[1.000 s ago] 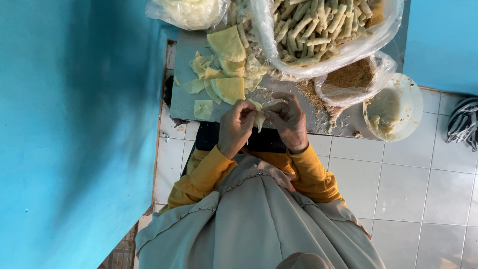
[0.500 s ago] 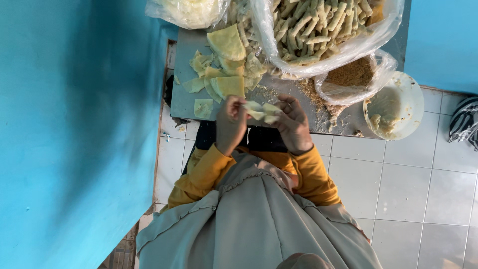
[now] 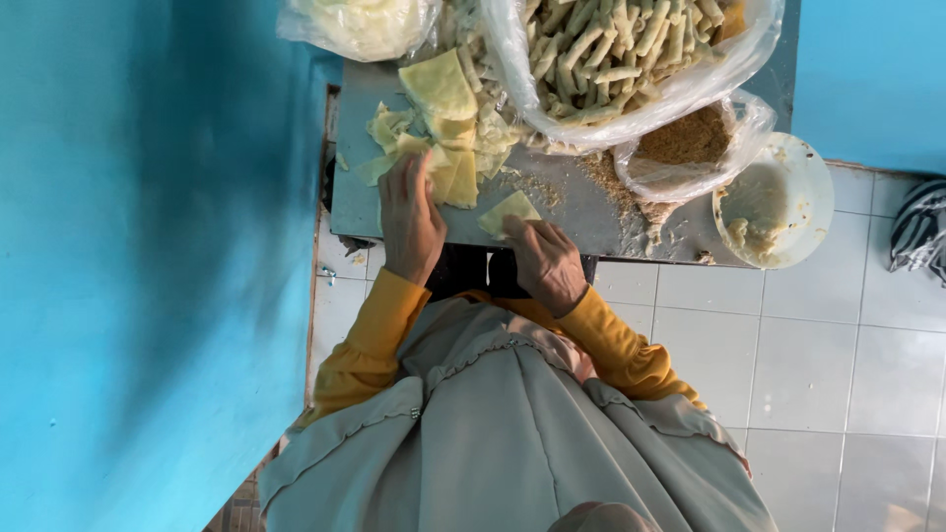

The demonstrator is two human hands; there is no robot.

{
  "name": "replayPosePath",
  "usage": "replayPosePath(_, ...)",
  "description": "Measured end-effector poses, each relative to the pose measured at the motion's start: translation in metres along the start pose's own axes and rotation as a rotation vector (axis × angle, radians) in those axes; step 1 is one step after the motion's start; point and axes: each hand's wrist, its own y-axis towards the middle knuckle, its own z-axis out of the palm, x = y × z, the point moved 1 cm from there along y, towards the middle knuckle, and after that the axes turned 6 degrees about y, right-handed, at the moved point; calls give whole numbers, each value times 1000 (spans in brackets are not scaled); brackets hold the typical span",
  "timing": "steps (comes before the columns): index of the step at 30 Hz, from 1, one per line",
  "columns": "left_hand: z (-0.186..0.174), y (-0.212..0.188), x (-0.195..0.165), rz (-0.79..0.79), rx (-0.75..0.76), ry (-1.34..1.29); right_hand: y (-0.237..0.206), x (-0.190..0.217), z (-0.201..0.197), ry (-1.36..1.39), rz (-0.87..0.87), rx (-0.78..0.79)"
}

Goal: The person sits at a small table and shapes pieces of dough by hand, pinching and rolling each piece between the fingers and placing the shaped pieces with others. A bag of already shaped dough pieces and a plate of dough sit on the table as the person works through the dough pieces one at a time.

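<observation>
Pressing flat on the grey metal desk [image 3: 591, 212], your right hand [image 3: 544, 264] pins a thin pale-yellow wrapper square [image 3: 508, 211] at its near edge, while your left hand [image 3: 410, 219] lies open-fingered on the heap of soft wrappers [image 3: 445, 138] beside it.

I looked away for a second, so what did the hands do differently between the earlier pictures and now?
The hands parted. The left hand moved out to the pile of yellow wrappers; the right hand now rests on a single wrapper sheet on the tray. The bag of rolls and the bowl stayed put.

Matt metal tray [image 3: 591, 212], glossy plastic bag [image 3: 690, 84]
</observation>
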Motion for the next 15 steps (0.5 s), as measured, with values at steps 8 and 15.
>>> replayPosePath(8, -1, -29, -16, 446, 344, -63, -58, -29, -38, 102, 258, -189)
replayPosePath(15, 6, -28, -9, 476, 384, -66, -121, -70, -106, -581, 410, -202)
